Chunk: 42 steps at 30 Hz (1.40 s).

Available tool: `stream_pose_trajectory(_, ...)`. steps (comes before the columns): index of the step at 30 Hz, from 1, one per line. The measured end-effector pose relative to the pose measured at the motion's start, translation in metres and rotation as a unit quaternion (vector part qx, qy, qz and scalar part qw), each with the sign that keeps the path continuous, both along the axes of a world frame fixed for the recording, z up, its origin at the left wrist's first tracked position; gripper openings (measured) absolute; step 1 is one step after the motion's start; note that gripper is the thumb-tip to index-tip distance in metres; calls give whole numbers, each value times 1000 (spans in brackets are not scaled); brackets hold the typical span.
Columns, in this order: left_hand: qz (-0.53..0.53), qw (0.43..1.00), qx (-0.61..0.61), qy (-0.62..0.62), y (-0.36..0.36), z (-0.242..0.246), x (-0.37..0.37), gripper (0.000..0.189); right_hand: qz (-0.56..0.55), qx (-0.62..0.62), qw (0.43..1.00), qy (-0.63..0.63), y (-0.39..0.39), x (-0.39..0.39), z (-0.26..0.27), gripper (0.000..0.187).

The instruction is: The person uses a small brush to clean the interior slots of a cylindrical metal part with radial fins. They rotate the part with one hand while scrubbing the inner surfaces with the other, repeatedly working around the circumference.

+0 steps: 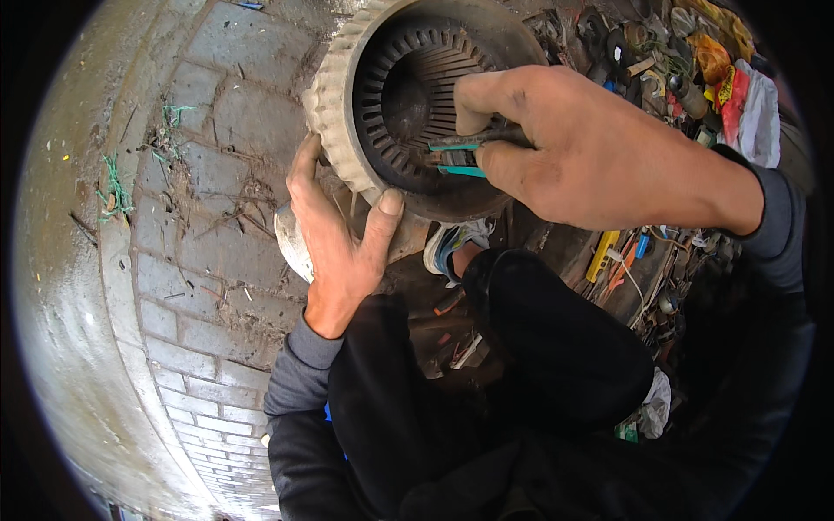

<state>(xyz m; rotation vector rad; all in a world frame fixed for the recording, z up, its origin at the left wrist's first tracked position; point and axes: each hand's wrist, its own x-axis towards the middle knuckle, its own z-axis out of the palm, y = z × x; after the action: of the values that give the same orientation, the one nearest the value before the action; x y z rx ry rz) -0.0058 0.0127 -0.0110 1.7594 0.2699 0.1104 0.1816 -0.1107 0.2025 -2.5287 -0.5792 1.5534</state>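
A finned metal motor housing [335, 107] faces me, its open end showing the ring of slots of a stator core [443, 78]. My left hand [342, 228] grips the lower left of the housing, thumb on the front rim and fingers against the fins. In my right hand [554, 143] is a teal-and-black hand tool [459, 170], pinched between thumb and curled fingers. The tool's front end lies inside the bore, over the lower slots; whether it touches them I cannot tell. My fingers hide its rear part.
Grey paving bricks [215, 234] and a wet roadway [65, 280] lie on the left. Scrap and plastic bags [756, 117] crowd the upper right. A yellow tool [602, 255] lies below my right wrist. My shoe [449, 251] is just under the housing.
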Motion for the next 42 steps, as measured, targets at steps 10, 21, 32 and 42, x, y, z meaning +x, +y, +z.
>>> stream_pose_trajectory(10,2,1000,7,-15,-1,-2,2,96,-10,42,998,37,8,8,-8,8)
stream_pose_trajectory(21,13,1000,-19,-16,-5,-1,3,94,-45,56,997,38,-3,11,-17,8)
stream_pose_trajectory(32,4,998,-52,17,-3,4,1,97,-344,59,926,147,-37,16,-37,19)
stream_pose_trajectory(42,34,998,-31,44,13,9,13,99,-212,275,903,-252,-120,-10,-21,46)
